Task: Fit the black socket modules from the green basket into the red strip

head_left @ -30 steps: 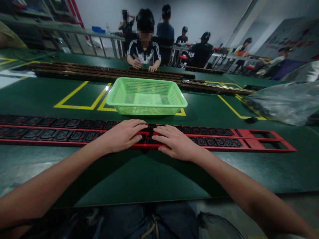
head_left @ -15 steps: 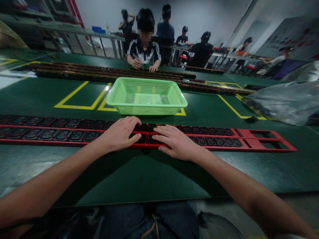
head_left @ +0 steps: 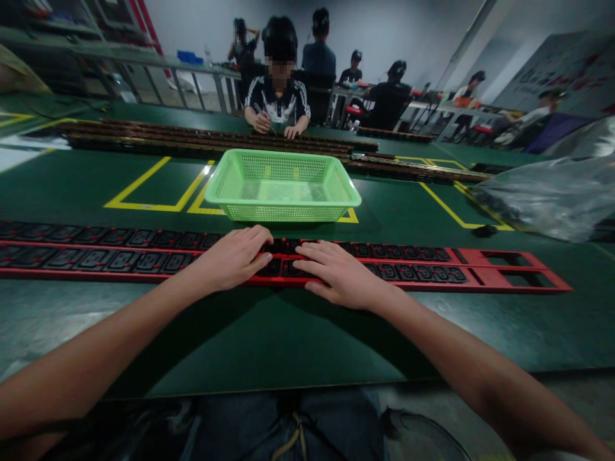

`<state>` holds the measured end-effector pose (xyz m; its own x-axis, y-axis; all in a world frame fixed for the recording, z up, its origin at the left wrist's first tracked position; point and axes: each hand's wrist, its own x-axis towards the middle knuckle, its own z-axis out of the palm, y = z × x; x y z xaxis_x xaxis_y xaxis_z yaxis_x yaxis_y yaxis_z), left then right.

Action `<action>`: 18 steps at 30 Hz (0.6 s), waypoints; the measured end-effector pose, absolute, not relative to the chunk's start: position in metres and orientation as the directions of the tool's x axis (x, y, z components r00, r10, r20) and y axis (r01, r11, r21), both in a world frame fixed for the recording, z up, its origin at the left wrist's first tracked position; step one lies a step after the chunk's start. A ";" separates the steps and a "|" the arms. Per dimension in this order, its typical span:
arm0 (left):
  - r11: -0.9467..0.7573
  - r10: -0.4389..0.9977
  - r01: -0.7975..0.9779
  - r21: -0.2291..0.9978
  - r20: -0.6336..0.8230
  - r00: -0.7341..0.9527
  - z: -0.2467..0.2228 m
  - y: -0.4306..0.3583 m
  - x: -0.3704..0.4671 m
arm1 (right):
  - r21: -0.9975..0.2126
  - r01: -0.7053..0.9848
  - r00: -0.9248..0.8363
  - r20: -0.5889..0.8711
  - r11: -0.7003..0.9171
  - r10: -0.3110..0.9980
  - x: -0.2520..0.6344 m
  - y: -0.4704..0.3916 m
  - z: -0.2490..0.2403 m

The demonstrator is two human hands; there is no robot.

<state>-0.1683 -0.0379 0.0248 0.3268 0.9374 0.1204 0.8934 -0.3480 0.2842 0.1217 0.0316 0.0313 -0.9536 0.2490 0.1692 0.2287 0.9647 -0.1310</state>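
Note:
A long red frame (head_left: pixel 494 285) lies across the green table, with two rows of black rectangular parts (head_left: pixel 175 262) set in it. My left hand (head_left: pixel 235 256) rests over the middle of the frame, its fingers apart and touching the black parts, holding nothing. Just right of it, my right hand (head_left: pixel 336 272) lies on both rows with spread fingers and holds nothing. A narrow gap between the hands shows some of the black parts; others are hidden under the palms.
A green perforated basket (head_left: pixel 283 211) stands behind the frame. Long brown strips (head_left: pixel 192 136) lie farther back, before a seated person (head_left: pixel 278 99). Clear plastic bags (head_left: pixel 542 195) and a small black piece (head_left: pixel 484 230) are at right. More people sit behind.
My left thumb has drawn slightly closer to the left fingers. My right hand stays in place. The seated person's hands have shifted slightly.

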 end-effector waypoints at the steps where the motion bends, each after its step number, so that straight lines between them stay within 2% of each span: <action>1: -0.353 0.935 0.893 0.281 0.128 0.330 0.024 -0.038 -0.168 | -0.136 0.230 -0.953 0.170 0.964 0.251 0.122 0.032 0.031; 18: -0.379 0.924 0.904 0.197 0.130 0.359 0.027 -0.040 -0.165 | -0.147 0.241 -0.955 0.143 0.959 0.261 0.120 0.030 0.035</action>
<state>-0.1654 -0.0399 0.0266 0.3593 0.9241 0.1300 0.9040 -0.3792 0.1974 0.1199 0.0304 0.0348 -0.9545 0.2614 0.1432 0.2406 0.9594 -0.1475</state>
